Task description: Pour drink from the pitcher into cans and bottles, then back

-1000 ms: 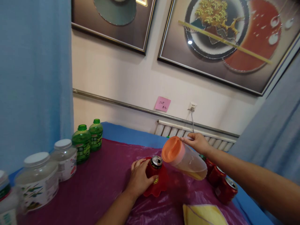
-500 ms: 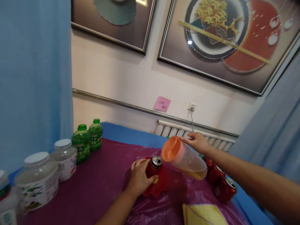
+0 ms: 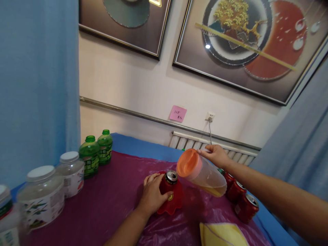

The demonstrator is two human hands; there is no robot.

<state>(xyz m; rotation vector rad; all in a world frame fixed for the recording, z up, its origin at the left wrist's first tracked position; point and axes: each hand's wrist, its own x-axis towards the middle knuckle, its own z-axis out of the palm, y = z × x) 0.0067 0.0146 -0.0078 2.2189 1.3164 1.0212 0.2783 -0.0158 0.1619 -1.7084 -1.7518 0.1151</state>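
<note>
Your left hand (image 3: pixel 152 196) is wrapped around the red can (image 3: pixel 170 182), fingers curled on its far side and thumb pressed on the near side. That grip pins it upright on the red scalloped holder (image 3: pixel 170 206) under it. The can stands near the middle of the table on the purple plastic sheet (image 3: pixel 110 201), its top facing up. Your right hand (image 3: pixel 216 155) is closed on the upper back of the clear pitcher (image 3: pixel 205 177), near its rim. You hold it in the air, tipped well over, so its orange lid (image 3: pixel 188 163) comes just beside and above the can's top. The yellowish liquid lies pooled along the low side, and no stream shows. 2 more red cans (image 3: pixel 246 206) stand close behind the pitcher, and a yellow cloth (image 3: pixel 222 235) lies near the front edge. 2 green bottles (image 3: pixel 89 160) and several white-capped jars (image 3: pixel 41 196) stand well apart on the left.
</note>
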